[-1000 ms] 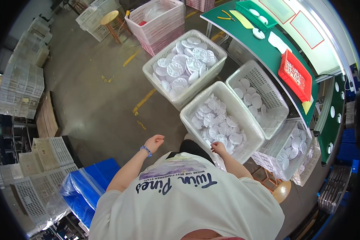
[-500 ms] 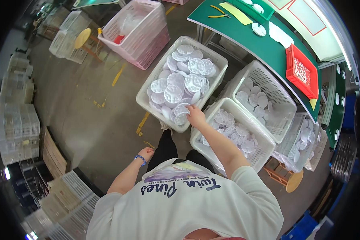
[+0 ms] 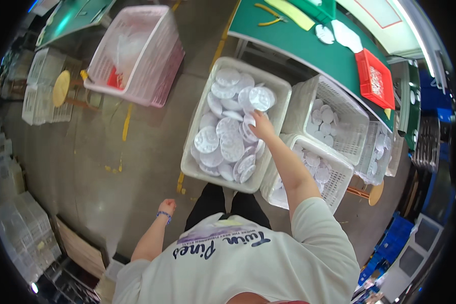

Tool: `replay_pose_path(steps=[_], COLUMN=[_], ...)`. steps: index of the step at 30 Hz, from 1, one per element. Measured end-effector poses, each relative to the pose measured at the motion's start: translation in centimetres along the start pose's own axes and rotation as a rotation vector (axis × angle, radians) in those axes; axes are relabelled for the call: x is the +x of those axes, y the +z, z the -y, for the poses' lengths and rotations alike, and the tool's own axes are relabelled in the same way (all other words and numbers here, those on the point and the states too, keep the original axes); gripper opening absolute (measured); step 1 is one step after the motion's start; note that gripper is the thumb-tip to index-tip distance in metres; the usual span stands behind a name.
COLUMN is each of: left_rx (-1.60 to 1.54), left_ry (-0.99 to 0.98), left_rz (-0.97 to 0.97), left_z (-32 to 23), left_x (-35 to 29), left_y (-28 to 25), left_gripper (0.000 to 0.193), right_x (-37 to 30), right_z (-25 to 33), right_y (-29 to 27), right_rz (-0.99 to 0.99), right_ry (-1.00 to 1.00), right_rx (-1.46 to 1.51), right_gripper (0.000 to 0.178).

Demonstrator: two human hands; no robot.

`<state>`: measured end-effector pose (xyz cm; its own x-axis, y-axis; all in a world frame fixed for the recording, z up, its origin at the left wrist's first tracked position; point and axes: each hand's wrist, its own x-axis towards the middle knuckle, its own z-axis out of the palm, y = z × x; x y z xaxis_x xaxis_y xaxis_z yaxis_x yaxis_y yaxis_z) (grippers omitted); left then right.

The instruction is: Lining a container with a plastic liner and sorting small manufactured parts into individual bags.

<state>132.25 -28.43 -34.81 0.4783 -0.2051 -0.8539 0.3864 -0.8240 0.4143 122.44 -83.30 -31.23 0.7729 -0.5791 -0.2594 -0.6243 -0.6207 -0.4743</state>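
A white crate stands on the floor in front of me, filled with several round white perforated discs. My right hand reaches into its far right part, with the fingertips closed on the edge of one tilted white disc. My left hand, with a blue band at the wrist, hangs at my side over the bare floor. Its fingers are curled and hold nothing.
Two white mesh baskets with more discs stand right of the crate. Behind them runs a green table with a red tray. A pink basket and a yellow stool are far left. Blue crates sit at the right.
My right hand has gone from the near basket into the big crate and deeper toward its far right. My left hand stays down at my side. The view has shifted forward.
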Motion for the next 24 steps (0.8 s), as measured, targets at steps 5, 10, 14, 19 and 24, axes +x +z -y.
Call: replay_pose_path(steps=[5,10,14,19,24], left_rx=[-0.099,-0.322,-0.311,-0.370,-0.419], left_ry=[0.056,0.000,-0.075,-0.324,-0.429], left_rz=[0.020,0.196,0.195,0.062,-0.102], left_z=[-0.8,-4.9,-0.1,5.4,8.9], left_x=[3.9,2.0,0.3,-3.7,-7.1], left_y=[-1.0,2.1,3.0,1.5,0.0], left_gripper=[0.019,0.019,0.020,0.019,0.018], right_x=[4.5,12.8,21.5,28.0,29.4], right_z=[0.6,3.4,4.4,2.6,0.4], right_y=[-5.6,-14.8,-19.0,-19.3,-18.6], right_rz=[-0.347,-0.572,-0.475,-0.423,-0.456], right_ry=[-0.131,-0.109,0.080,0.218,0.558], right_rx=[0.041,-0.107,-0.287,-0.417,-0.032], right_gripper=[0.039,0.043,0.052,0.041,0.030])
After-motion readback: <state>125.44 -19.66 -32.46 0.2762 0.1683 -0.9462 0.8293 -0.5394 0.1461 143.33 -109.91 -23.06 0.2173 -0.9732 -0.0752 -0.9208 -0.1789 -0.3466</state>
